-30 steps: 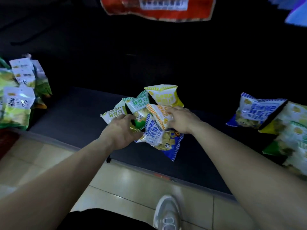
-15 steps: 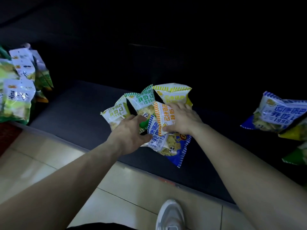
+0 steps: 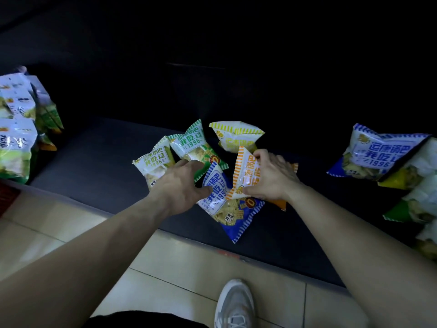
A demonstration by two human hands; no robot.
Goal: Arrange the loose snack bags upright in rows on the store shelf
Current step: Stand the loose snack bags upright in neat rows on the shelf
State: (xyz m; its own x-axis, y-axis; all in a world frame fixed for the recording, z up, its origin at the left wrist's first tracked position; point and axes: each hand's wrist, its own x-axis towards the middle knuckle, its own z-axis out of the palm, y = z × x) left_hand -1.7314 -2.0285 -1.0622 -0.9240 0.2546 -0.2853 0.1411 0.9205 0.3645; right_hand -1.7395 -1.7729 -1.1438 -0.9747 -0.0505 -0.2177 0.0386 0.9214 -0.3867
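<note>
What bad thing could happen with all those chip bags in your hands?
The bags could slip: the left hand spreads over several at once, including the blue bag, which hangs near the shelf edge and might drop to the floor. Also, the right hand pinches only the orange bag, so the yellow bag behind could topple unnoticed. Squeezing hard might crush the snacks.

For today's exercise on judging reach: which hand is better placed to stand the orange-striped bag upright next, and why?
The right hand. Its fingers already pinch the orange-striped bag at its top and bottom edges, while the left hand rests spread over the green bag and the blue bag.
</note>
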